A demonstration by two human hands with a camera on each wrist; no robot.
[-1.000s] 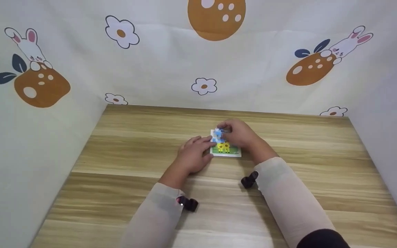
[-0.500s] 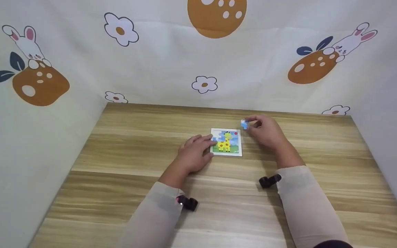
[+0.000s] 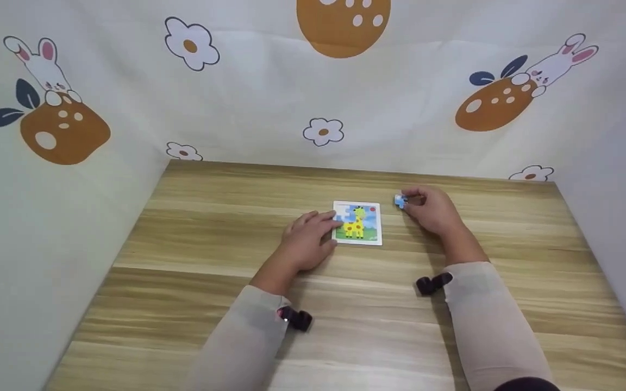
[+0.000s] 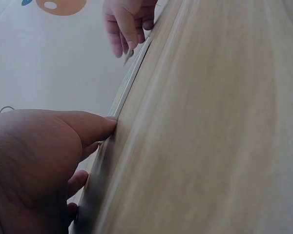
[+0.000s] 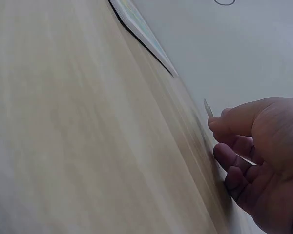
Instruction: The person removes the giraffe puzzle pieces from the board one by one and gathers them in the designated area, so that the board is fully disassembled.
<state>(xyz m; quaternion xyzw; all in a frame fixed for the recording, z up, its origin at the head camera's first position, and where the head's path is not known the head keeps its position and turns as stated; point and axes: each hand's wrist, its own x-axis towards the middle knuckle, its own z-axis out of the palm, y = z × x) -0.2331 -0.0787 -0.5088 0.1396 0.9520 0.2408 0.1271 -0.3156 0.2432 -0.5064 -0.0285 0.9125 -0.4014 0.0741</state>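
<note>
A square giraffe jigsaw puzzle (image 3: pixel 367 233) lies in a white frame on the wooden table. Its upper left part shows a white gap. My left hand (image 3: pixel 307 241) rests at the frame's left side, one finger reaching over the picture and the thumb at the near left corner. The left wrist view shows the thumb (image 4: pixel 95 127) touching the frame's edge. To the right of the puzzle, my right hand (image 3: pixel 435 212) pinches a blue and white jigsaw piece (image 3: pixel 400 201) between thumb and fingertips. Edge-on in the right wrist view, the piece (image 5: pixel 208 107) is held apart from the frame.
Wood-grain table (image 3: pixel 199 206) surrounds the puzzle. A cream cloth wall (image 3: pixel 253 92) printed with rabbits, oranges and flowers stands behind and at the sides. Each sleeve carries a small black camera, one at the left wrist (image 3: pixel 296 319), one at the right (image 3: pixel 432 284).
My right hand has lifted off the puzzle's upper left and moved right, carrying the jigsaw piece away and uncovering the gap. My left hand stays in place.
</note>
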